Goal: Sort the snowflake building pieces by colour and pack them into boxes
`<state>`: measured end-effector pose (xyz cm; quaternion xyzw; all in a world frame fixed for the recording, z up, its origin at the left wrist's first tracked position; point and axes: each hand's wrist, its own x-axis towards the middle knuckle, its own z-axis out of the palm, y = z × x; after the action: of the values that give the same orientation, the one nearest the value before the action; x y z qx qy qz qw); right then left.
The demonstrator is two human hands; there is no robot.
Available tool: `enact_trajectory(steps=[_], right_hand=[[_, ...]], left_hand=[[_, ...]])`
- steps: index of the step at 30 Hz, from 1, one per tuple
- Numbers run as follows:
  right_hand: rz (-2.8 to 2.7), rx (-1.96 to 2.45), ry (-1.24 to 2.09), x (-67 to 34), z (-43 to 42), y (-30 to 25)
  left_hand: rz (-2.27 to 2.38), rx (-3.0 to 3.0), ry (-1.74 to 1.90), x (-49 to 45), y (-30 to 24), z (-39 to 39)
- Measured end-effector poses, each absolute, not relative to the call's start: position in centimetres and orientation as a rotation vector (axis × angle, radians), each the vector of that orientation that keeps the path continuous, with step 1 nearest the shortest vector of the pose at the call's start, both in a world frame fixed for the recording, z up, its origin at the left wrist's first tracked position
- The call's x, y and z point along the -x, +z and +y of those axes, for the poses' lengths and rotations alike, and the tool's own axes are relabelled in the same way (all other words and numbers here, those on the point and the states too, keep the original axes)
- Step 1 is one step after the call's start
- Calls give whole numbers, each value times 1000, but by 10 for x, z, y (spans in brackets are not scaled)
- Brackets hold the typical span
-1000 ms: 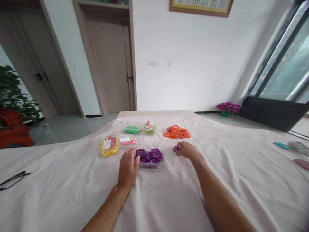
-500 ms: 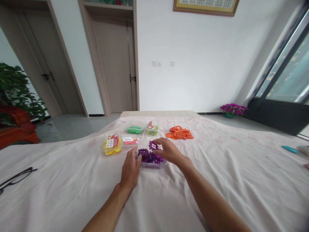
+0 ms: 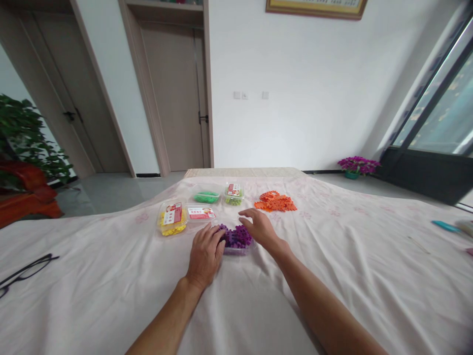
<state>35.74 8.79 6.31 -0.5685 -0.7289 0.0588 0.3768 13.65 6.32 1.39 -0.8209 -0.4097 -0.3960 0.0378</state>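
A clear plastic box stands in front of me, filled with purple interlocking plastic pieces. My left hand is closed over the box's left side, its fingertips reaching onto the pieces there; the hand hides that edge. At the right rim hovers my right hand, thumb and fingers apart, with no piece visible between them. A heap of orange interlocking pieces lies on the cloth beyond my right hand.
Behind the purple box stand clear boxes of yellow pieces, green pieces and light-green pieces. A labelled clear lid lies among them. Black glasses rest far left, a blue object far right. A wrinkled pale cloth covers the surface.
The purple piece in my right hand has been let go at the box. My right hand has opened and moved slightly right; my left hand has shifted right over the box's left side.
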Motion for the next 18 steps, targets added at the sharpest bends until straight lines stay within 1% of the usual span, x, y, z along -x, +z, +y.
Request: enact_trajectory(steps=[12,18], right_hand=[[-1449,1499,408,-398,113,-8],[-1238,1344,634,-406,121,-20]], left_hand=[[-1263,2476,-1093,-137,14,63],[-1202,2501,-1140,-135,10,63]])
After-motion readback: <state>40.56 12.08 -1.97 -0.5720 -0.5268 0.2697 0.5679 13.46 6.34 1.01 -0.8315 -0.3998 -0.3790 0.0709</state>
